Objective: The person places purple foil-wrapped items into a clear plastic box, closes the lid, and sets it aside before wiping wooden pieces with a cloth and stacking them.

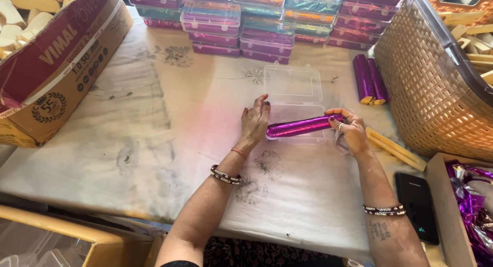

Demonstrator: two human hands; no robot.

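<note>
A long stick wrapped in shiny purple foil [300, 127] lies across the base of an open clear plastic box [292, 84], whose lid is folded back flat on the table. My right hand [352, 133] grips the stick's right end with fingers and thumb. My left hand [255, 122] rests against the box's left edge, beside the stick's left end, fingers spread and holding nothing.
Stacks of filled clear boxes [262, 20] line the far edge. A woven basket [436, 87] of pale sticks stands at right, purple-wrapped sticks [370, 79] beside it, bare sticks [395, 149] and a black phone [417, 205] nearer. A cardboard box [56, 67] stands at left.
</note>
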